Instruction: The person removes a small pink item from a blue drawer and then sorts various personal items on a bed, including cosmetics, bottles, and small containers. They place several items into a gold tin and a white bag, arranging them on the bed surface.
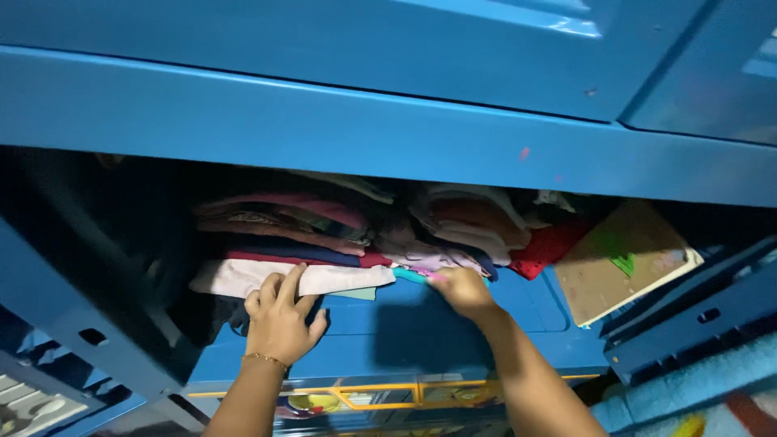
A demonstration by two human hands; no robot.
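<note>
Cupboard (pixel 340 129) | folded clothes (pixel 324 235) stacked inside | 2 hands (pixel 279 320) touching stack

The carrier is a blue metal shelf (pixel 453 311) inside a blue cabinet, its flat floor showing bare at the front. Folded clothes lie stacked on it toward the back. On the left sits a pile (pixel 283 231) with a pale cream garment (pixel 324 279) at its bottom front edge, dark blue and maroon layers above it, and pink and patterned fabric on top. Just beside it, in the middle, a second pile (pixel 465 226) holds cream, rust and lilac pieces, with a red garment (pixel 550 247) at its right. A flat brown cardboard piece (pixel 623 263) lies tilted at the right end of the shelf, touching the red garment.
</note>
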